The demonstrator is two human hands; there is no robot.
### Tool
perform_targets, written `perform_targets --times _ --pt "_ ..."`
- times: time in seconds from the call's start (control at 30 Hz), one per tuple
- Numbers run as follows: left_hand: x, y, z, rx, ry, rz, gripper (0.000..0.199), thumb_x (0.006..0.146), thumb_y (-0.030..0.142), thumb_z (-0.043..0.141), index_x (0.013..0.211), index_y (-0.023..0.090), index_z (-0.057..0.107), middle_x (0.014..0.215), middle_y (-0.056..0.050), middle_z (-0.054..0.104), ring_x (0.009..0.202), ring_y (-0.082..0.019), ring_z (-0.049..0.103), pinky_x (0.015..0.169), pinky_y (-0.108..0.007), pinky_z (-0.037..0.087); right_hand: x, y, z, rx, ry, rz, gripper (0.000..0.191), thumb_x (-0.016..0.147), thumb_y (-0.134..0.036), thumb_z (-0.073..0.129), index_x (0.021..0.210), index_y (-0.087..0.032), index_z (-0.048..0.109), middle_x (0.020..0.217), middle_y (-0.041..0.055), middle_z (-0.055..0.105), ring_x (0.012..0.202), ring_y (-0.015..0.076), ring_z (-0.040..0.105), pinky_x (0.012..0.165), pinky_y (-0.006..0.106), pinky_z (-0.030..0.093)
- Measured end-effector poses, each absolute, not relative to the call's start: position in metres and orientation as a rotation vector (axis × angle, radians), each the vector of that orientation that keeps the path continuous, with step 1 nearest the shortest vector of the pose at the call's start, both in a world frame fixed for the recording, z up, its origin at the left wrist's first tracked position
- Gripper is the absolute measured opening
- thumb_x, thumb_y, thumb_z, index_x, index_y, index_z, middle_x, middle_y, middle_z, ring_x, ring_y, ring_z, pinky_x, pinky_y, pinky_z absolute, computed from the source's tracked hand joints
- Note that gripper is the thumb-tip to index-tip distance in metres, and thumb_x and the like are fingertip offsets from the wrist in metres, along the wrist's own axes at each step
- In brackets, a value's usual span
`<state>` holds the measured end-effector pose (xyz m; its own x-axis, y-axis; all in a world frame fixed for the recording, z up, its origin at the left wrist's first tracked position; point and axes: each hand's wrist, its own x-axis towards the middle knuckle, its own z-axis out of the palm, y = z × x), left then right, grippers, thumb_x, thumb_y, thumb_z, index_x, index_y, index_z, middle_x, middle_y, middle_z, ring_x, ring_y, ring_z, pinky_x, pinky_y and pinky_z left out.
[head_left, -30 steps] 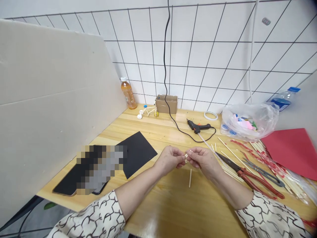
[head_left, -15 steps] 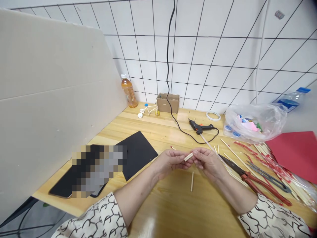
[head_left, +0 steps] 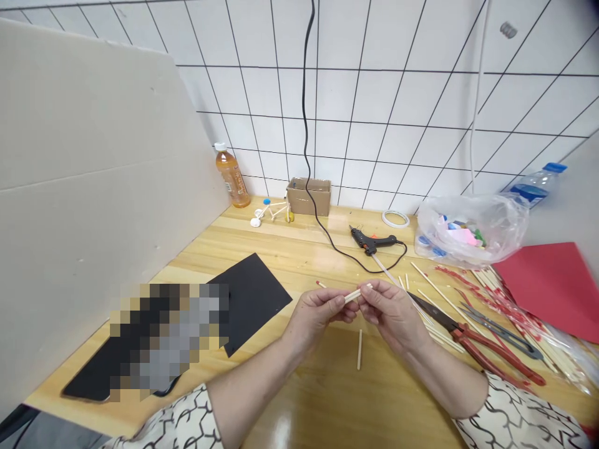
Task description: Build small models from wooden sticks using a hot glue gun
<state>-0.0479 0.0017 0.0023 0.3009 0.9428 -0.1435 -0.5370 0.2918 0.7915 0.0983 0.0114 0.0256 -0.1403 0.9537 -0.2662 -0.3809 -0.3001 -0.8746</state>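
Two or so short pale wooden sticks point(head_left: 354, 295) lie side by side between my hands, above the middle of the table. My left hand point(head_left: 324, 307) pinches them at the left end with thumb and fingers. The fingertips of my right hand point(head_left: 384, 304) close on their right end. Below the hands, one loose short stick point(head_left: 360, 349) rests on the wood. Right of my right hand lie red-handled cutters point(head_left: 472, 337) and longer sticks point(head_left: 437, 289). A black glue gun point(head_left: 373, 240) with a clear glue stick lies beyond the hands.
At the back stand an orange drink bottle point(head_left: 233, 176), a small stick model point(head_left: 272, 212) and a cardboard box point(head_left: 309, 197). Black paper point(head_left: 255, 302) lies left. To the right are a tape roll point(head_left: 395, 218), a plastic bag point(head_left: 472, 234), scissors point(head_left: 503, 330) and red paper point(head_left: 550, 287).
The view has shifted slightly, so most things sit further left. The sticks show more of their length between my fingers; both hands keep hold of them.
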Motion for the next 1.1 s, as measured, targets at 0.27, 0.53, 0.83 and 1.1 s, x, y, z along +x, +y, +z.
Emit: perform_targets --times 0.27,0.53,0.83,1.1 --pt "-0.048 0.000 0.004 0.692 0.649 1.053 0.022 0.066 0.026 0.072 0.085 0.014 0.072 0.077 -0.007 0.070 0.067 -0.013 0.062 0.071 -0.028 0.046 0.101 0.011 0.025 -1.043 -0.857 1.625 0.026 0.058 -0.034 0.077 0.065 -0.014 0.061 0.052 -0.0004 0.062 0.042 0.0055 0.047 0.038 0.017 0.027" --pt "-0.043 -0.005 0.007 0.648 0.721 1.125 0.018 0.063 0.027 0.074 0.076 0.014 0.072 0.066 -0.005 0.069 0.060 -0.013 0.059 0.065 -0.028 0.046 0.099 0.006 0.027 -1.041 -0.933 1.565 0.027 0.061 -0.036 0.074 0.067 -0.014 0.059 0.053 -0.0002 0.061 0.042 0.0061 0.047 0.038 0.018 0.028" --pt "-0.053 0.000 0.008 0.858 0.806 1.027 0.015 0.068 0.025 0.068 0.075 0.012 0.070 0.068 -0.006 0.068 0.062 -0.013 0.059 0.064 -0.026 0.046 0.100 0.009 0.020 -1.073 -0.982 1.549 0.026 0.062 -0.036 0.073 0.066 -0.015 0.059 0.051 -0.0015 0.060 0.042 0.0057 0.048 0.037 0.016 0.028" --pt "-0.058 -0.001 0.023 1.035 0.946 0.911 0.019 0.061 0.026 0.073 0.071 0.010 0.068 0.072 -0.008 0.070 0.072 -0.019 0.064 0.074 -0.030 0.048 0.092 0.001 0.008 -1.133 -1.099 1.566 0.027 0.061 -0.038 0.072 0.065 -0.015 0.060 0.048 -0.0026 0.058 0.039 0.0057 0.046 0.035 0.017 0.028"
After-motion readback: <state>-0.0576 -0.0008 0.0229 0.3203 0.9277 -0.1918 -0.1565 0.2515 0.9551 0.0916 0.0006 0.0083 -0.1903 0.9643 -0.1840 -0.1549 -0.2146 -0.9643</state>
